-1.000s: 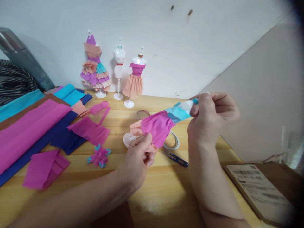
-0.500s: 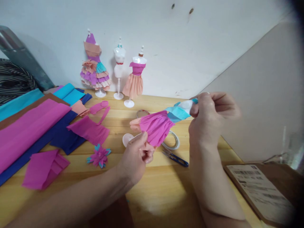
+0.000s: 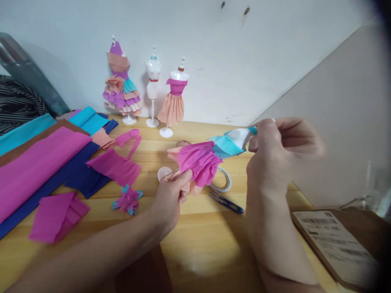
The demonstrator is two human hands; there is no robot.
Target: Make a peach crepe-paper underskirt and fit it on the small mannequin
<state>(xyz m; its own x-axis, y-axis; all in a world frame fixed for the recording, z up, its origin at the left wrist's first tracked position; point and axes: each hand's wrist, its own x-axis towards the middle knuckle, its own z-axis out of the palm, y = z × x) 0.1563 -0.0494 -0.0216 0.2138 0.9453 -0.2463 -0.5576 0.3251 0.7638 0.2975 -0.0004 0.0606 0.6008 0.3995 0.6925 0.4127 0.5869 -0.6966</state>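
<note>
A small mannequin (image 3: 240, 136) lies tilted in the air between my hands, its white round base (image 3: 165, 173) toward the left. It wears a turquoise top (image 3: 227, 146) and a magenta pleated skirt (image 3: 200, 160) over a peach layer. My left hand (image 3: 171, 193) is closed on the skirt's lower part, thumb on top. My right hand (image 3: 275, 140) pinches the mannequin's neck end, by a turquoise band. Beneath lie a roll of white tape (image 3: 227, 181) and blue-handled thread snips (image 3: 230, 204).
Three mannequins stand by the wall: one in a ruffled dress (image 3: 122, 87), one nearly bare (image 3: 153, 83), one in a peach skirt (image 3: 172, 108). Colored paper sheets (image 3: 45, 162), a paper flower (image 3: 127, 200) and magenta pieces (image 3: 58, 215) lie left. A labeled cardboard package (image 3: 332, 244) is at right.
My right hand has moved slightly right. My left hand has shifted a little left along the skirt, whose magenta layer looks more bunched.
</note>
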